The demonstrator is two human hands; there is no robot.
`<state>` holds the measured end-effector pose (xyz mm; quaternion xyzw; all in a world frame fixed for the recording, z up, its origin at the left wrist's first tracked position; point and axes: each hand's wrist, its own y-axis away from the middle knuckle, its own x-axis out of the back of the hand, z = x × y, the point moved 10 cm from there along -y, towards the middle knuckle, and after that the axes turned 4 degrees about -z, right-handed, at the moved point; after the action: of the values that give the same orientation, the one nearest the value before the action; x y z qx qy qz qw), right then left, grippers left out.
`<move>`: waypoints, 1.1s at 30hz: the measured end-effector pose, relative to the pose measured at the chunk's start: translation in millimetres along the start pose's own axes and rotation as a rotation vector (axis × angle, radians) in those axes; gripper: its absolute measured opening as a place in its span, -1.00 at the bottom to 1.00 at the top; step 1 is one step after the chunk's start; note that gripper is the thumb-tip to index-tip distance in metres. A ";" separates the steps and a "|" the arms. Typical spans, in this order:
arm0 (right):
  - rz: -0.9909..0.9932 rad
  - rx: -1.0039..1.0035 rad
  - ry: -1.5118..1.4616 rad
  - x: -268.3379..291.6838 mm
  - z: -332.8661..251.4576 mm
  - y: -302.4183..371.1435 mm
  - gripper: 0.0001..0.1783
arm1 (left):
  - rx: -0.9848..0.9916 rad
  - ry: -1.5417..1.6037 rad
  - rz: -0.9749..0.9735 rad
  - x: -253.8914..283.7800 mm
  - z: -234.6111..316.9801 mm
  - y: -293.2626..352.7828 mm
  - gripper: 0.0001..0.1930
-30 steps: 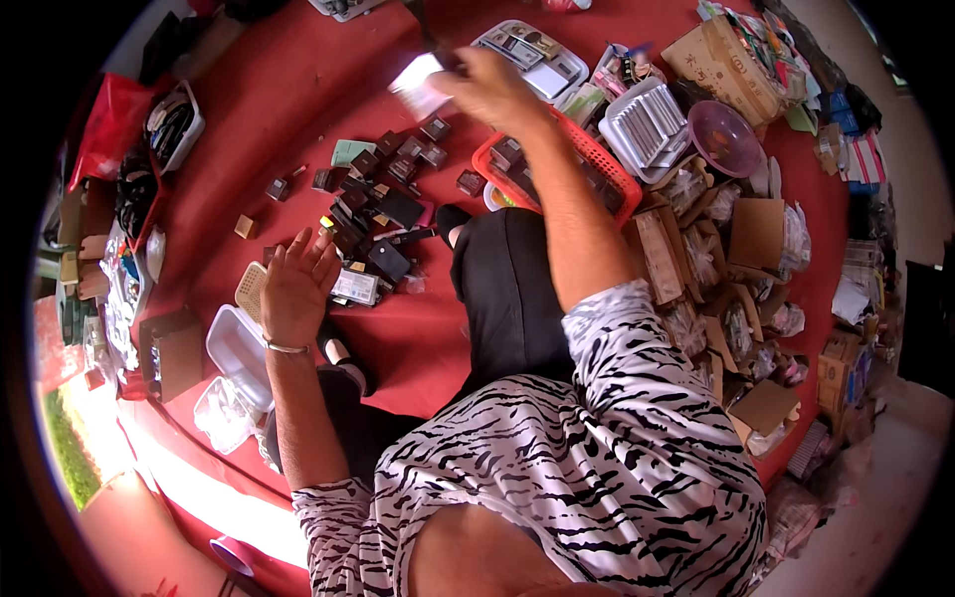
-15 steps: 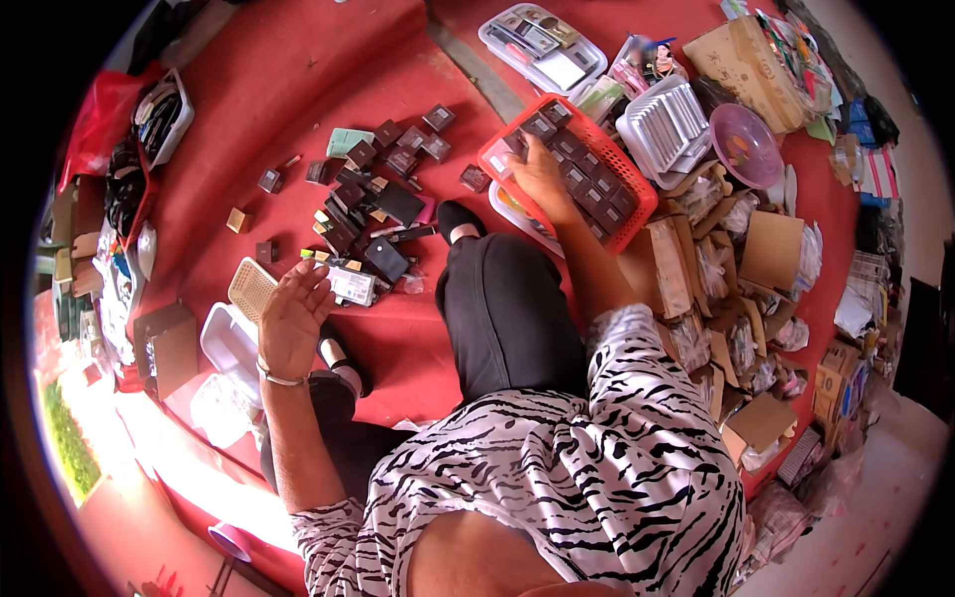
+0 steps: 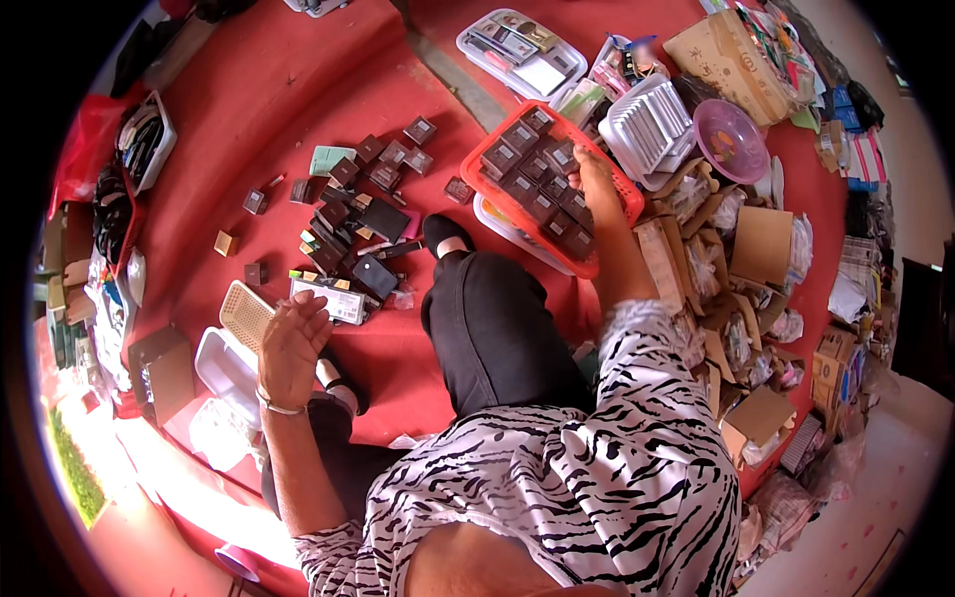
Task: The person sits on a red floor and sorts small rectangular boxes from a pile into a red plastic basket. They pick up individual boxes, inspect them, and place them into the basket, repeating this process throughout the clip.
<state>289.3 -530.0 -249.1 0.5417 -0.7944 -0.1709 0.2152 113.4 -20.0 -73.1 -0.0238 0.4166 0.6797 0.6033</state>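
Note:
Small dark boxes [image 3: 538, 203] stand in rows inside a red plastic basket [image 3: 624, 189] in front of my right knee. My right hand [image 3: 597, 179] is at the basket's right side, over the boxes there. Its fingers are bent inward, and whatever lies between them is hidden. On the left, my left hand [image 3: 291, 343] is raised with its palm turned up, fingers stretched and holding nothing. It is nearest to a beige woven-look basket [image 3: 246, 311] and a white box with a printed label [image 3: 333, 299]. Loose dark boxes [image 3: 331, 216] lie heaped on the red floor between the two hands.
A white tray of flat packs [image 3: 522, 55] lies beyond the red basket. Right of it are a ribbed white tray [image 3: 652, 129], a purple bowl [image 3: 731, 141] and several opened cartons [image 3: 763, 244]. A white plastic bin [image 3: 231, 363] and a brown carton [image 3: 160, 370] stand on the left.
My right hand has moved from the left part of the red basket to its right side, and its fingers have bent. The left hand has stayed raised and open.

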 end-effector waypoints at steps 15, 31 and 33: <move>0.343 0.346 0.704 -24.2 -21.8 -17.4 -0.21 | 0.057 -0.189 0.053 -3.3 -10.3 -7.5 -0.73; 0.192 0.379 0.868 -12.9 -21.5 -69.9 -0.18 | 0.068 -0.291 0.026 -17.5 -19.0 -3.6 -0.67; 0.159 0.481 0.922 -35.5 -25.6 -53.6 -0.20 | 0.034 -0.304 0.013 -15.6 -10.5 0.5 -0.66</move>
<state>356.4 -516.8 -260.0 0.5327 -0.6727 0.2892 0.4244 112.3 -38.7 -71.3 0.0921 0.3320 0.6721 0.6554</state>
